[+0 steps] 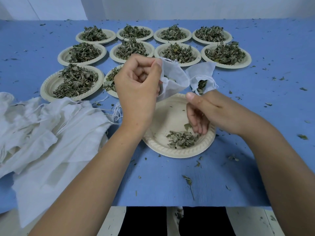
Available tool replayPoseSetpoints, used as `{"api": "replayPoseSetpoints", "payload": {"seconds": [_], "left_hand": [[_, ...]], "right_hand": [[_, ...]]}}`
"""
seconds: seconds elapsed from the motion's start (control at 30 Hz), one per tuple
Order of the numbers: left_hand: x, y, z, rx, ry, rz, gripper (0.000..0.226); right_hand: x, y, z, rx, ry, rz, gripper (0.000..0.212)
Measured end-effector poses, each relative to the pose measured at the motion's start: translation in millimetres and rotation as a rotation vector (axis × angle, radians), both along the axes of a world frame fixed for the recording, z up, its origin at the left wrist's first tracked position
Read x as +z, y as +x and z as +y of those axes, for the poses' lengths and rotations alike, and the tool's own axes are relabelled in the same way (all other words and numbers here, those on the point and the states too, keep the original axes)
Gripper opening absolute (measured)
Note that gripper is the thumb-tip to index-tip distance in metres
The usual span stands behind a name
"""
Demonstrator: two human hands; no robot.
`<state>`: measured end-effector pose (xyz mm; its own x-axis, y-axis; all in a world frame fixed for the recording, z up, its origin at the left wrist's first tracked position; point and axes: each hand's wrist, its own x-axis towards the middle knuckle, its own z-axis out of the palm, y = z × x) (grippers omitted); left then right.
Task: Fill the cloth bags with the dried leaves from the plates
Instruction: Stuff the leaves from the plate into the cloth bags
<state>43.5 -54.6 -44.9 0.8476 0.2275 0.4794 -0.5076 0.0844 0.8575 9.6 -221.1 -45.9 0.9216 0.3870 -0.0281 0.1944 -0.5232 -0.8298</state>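
My left hand (138, 87) grips the rim of a small white cloth bag (173, 77) and holds it tilted above the near plate (170, 150). Some dried leaves show inside the bag's mouth. A small heap of dried leaves (181, 139) lies in that plate. My right hand (202, 113) reaches down into the plate, its fingers touching the right side of the heap. A second white bag (201, 77) with leaves in its mouth lies on the table just behind the plate.
Several cream plates heaped with dried leaves (76, 80) stand in rows on the blue table (162, 181). A pile of empty white cloth bags (42, 126) covers the near left. Leaf crumbs are scattered about. The table's front edge is close below.
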Motion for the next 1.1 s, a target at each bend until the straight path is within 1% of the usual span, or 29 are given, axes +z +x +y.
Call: {"api": "replayPoseSetpoints", "payload": {"seconds": [0.07,0.1,0.13,0.2,0.23,0.3,0.37,0.4,0.47,0.53,0.6,0.63,0.7,0.77,0.9,1.0,1.1], "left_hand": [[0.2,-0.3,0.3,0.002,0.006,0.001,0.018],[0.4,-0.5,0.4,0.005,0.006,0.000,0.018],[0.6,-0.4,0.5,0.006,0.002,0.000,0.018],[1.0,-0.1,0.7,0.010,-0.010,0.003,0.019],[1.2,-0.1,0.8,0.013,-0.014,0.004,0.019],[1.2,0.1,0.8,0.017,-0.011,0.006,0.019],[0.6,0.1,0.6,0.013,-0.003,0.008,0.019],[0.7,0.0,0.6,0.012,-0.001,0.010,0.020],[0.7,-0.3,0.4,0.013,0.004,0.007,0.020],[0.6,-0.2,0.2,0.017,0.003,0.002,0.019],[0.7,0.2,0.6,0.021,0.003,-0.001,0.018],[0.7,0.6,0.9,0.021,0.004,-0.002,0.018],[0.5,0.6,0.9,0.015,0.008,-0.003,0.018],[0.4,0.1,0.4,0.008,0.011,-0.003,0.018],[0.7,-0.1,0.3,0.006,0.013,-0.006,0.018],[0.5,-0.3,-0.1,0.008,0.018,-0.009,0.018],[-0.2,-0.7,-0.5,0.001,0.023,-0.006,0.019]], "right_hand": [[0.0,-3.5,5.2,0.076,0.050,0.147,0.064],[-0.4,-4.7,6.9,0.111,0.074,0.195,0.055],[-0.7,-5.0,7.1,0.141,0.083,0.213,0.041],[2.4,-4.4,4.1,0.172,0.033,0.134,0.014],[4.2,-3.4,1.8,0.167,-0.020,0.067,0.011],[4.3,-1.8,-2.3,0.116,-0.142,-0.027,0.020],[3.2,-1.9,-1.3,0.074,-0.200,-0.011,0.026],[2.0,-2.9,1.3,0.094,-0.185,0.034,0.026],[1.2,-5.9,6.9,0.179,-0.082,0.157,0.027],[1.0,-7.5,7.9,0.212,0.026,0.224,0.031],[2.3,-7.4,5.9,0.181,0.068,0.199,0.038],[2.6,-7.1,4.6,0.168,0.052,0.167,0.042],[2.8,-6.6,5.6,0.217,-0.054,0.068,0.049],[1.3,-7.5,11.4,0.311,-0.159,0.017,0.054],[-1.7,-6.4,19.9,0.389,-0.250,-0.023,0.050],[-1.9,-6.5,23.2,0.397,-0.230,-0.044,0.042],[-3.3,-8.0,26.3,0.396,-0.209,-0.124,0.034]]}}
